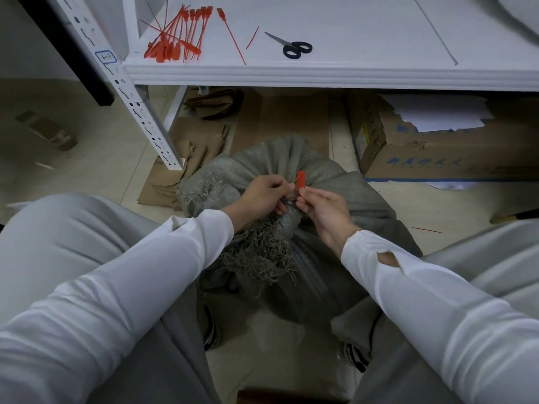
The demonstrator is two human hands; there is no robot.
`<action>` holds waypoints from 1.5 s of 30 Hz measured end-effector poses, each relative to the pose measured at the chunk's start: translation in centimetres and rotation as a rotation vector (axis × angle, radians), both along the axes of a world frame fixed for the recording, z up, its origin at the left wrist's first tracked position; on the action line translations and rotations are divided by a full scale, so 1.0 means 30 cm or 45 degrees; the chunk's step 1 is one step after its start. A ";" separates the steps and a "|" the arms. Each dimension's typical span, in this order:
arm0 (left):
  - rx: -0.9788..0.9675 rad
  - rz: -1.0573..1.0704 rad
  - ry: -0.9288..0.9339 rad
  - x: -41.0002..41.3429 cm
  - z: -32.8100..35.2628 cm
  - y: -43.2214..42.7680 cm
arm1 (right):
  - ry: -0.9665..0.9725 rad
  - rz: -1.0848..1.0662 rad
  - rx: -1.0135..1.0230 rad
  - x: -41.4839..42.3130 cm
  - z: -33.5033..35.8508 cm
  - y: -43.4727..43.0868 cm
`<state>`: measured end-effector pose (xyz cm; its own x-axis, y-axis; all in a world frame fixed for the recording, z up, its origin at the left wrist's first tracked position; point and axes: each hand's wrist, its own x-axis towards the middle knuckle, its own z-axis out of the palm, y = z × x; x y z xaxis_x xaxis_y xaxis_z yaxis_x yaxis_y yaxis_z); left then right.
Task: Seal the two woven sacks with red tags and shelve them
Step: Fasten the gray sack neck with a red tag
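Down on the floor, the grey woven sack (350, 199) sits between the person's knees, just in front of the white metal shelf (350, 74). Its mouth is bunched into a tight neck, and the frayed edge (256, 252) spills out towards the person.

Right at that neck stands a red plastic tag (300, 179), flat head pointing up. The left hand (262, 196) is closed around the gathered neck, fingers curled, thumb and forefinger meeting just beside the tag; whether they also catch the tag's thin strap, I cannot tell from here. The right hand (323, 208) pinches the tag's lower end between thumb and forefinger, the other fingers folded loosely beneath. Both arms are in white sleeves, and the two hands almost touch.

Up on the shelf board, a loose heap of red tags (175, 36) lies at the left end. Near it lies one single red tag (232, 36) with its long strap, then a short red strip (252, 38), then black-handled scissors (291, 46).

Under the shelf to the right stands a brown cardboard box (437, 158) with white paper in it. Flattened brown cardboard (186, 158) lies on the pale tiles to the left. A thin red strip (427, 230) rests on the floor off to the right of the sack.
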<state>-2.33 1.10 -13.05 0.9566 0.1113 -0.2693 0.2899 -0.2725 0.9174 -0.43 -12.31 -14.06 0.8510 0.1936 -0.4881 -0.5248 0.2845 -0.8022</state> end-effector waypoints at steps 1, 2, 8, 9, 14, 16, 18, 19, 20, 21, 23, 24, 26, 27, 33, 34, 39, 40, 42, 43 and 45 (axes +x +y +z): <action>-0.001 -0.003 -0.002 0.001 -0.001 0.001 | 0.008 -0.027 -0.015 0.003 -0.005 0.003; -0.002 -0.011 -0.003 0.002 0.000 0.003 | 0.012 -0.045 -0.029 0.006 -0.010 0.005; 0.065 -0.100 0.032 -0.012 0.001 0.000 | 0.020 -0.092 -0.058 0.013 -0.019 0.003; 0.076 -0.099 0.035 -0.012 0.001 0.000 | 0.018 -0.085 -0.054 0.013 -0.016 0.003; 0.055 -0.076 0.040 -0.009 0.000 0.000 | 0.004 -0.043 -0.002 0.007 0.004 0.003; 0.045 -0.062 0.048 -0.008 0.000 -0.002 | 0.006 -0.021 0.038 0.008 0.010 0.002; 0.018 -0.037 0.051 -0.008 -0.003 -0.003 | 0.012 0.000 0.069 0.007 0.013 0.001; -0.002 -0.019 0.049 -0.008 -0.005 -0.004 | 0.015 0.009 0.079 0.006 0.014 0.001; -0.019 0.000 0.047 -0.008 -0.006 -0.004 | 0.018 0.016 0.084 0.005 0.015 0.001; -0.030 0.019 0.047 -0.009 -0.007 -0.005 | 0.018 0.024 0.086 0.004 0.017 0.001; -0.034 0.054 0.049 -0.009 -0.007 -0.006 | 0.013 0.037 0.073 0.003 0.019 0.001; -0.036 0.066 0.050 -0.008 -0.007 -0.006 | 0.008 0.044 0.058 0.004 0.020 0.001; -0.055 0.082 0.057 -0.009 -0.010 -0.007 | -0.009 0.058 -0.003 0.004 0.021 0.002; -0.067 0.088 0.060 -0.009 -0.014 -0.008 | -0.020 0.064 -0.053 0.004 0.021 0.003; -0.082 0.104 0.045 -0.010 -0.032 -0.014 | -0.069 0.050 -0.286 -0.002 0.022 0.014; -0.090 0.113 0.045 -0.009 -0.033 -0.015 | -0.071 0.034 -0.299 -0.003 0.021 0.015; -0.095 0.164 0.031 -0.011 -0.036 -0.023 | -0.075 -0.048 -0.322 -0.004 0.021 0.020; -0.088 0.168 0.025 -0.010 -0.037 -0.022 | -0.075 -0.059 -0.323 -0.004 0.020 0.020; -0.069 0.173 0.012 -0.008 -0.039 -0.021 | -0.075 -0.066 -0.326 -0.004 0.020 0.019; -0.060 0.175 0.005 -0.007 -0.041 -0.021 | -0.080 -0.065 -0.328 -0.003 0.020 0.018; -0.060 0.179 -0.006 -0.006 -0.044 -0.021 | -0.091 -0.064 -0.337 -0.002 0.021 0.016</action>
<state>-2.51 0.46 -14.38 0.9339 0.2315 -0.2726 0.3175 -0.1861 0.9298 -0.49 -11.84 -13.43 0.8904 0.0241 -0.4545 -0.4548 0.0842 -0.8866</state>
